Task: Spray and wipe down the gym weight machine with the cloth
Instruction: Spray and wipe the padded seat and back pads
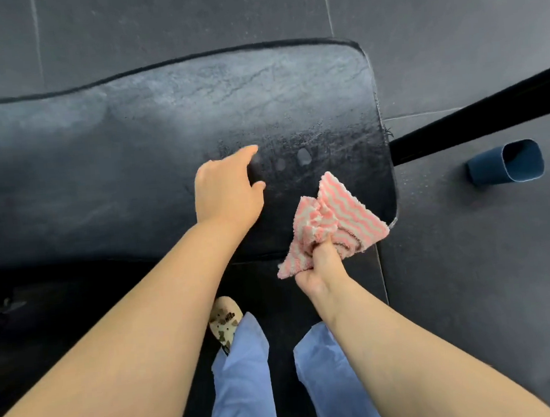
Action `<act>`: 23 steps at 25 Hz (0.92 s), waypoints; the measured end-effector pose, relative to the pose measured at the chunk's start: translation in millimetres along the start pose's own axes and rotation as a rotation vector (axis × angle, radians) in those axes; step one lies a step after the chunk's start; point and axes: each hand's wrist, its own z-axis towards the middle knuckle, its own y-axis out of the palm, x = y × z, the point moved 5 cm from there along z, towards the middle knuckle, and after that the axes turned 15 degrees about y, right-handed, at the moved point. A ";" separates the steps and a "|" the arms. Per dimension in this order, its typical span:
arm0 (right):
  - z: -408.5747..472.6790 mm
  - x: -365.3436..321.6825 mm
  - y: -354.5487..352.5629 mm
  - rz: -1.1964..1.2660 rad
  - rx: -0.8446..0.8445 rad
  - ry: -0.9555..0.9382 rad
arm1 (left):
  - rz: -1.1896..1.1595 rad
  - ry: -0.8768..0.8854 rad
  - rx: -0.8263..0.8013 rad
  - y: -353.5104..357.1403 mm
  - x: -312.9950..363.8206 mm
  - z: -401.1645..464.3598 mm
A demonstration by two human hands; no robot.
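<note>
Head view only. Right hand bunches the pink-and-white striped cloth, fingers curled tight round a gathered corner, the rest fanning out above the fist over the near right corner of the black padded bench. Can't tell if the cloth touches the pad or hangs just over it. Left hand sits left of the cloth hand, fingers loosely curved, holding nothing, over the pad; contact with the pad unclear. No spray bottle in view.

Progress, judged: the patch of pad just ahead of both hands looks wet, speckled with droplets and a few pale blotches, so spraying of this end seems done. Wiping looks barely begun or partway here; the pad stretching away left of the left hand looks dull and greyish, likely still to do.

Surface: worn, creased vinyl with frayed edge piping. Right of the cloth hand a black frame bar runs off, and a blue cup-like tube lies on the dark tiled rubber floor. Below the hands: blue trouser legs, a patterned shoe.
</note>
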 end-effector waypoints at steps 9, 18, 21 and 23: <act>-4.6 59.9 32.7 -0.372 -0.107 0.281 | -1.218 -1.217 0.677 89.5 -30.8 -178.0; -38.8 1.3 14.3 -1.693 0.207 0.452 | -1.618 -1.016 0.437 140.6 21.9 -122.6; -58.9 -31.9 45.5 -2.113 0.308 -0.067 | -1.692 -1.095 0.452 139.9 29.2 -108.5; -66.2 -45.7 68.2 -2.240 0.176 -0.709 | -1.594 -1.184 0.423 151.4 27.1 -106.1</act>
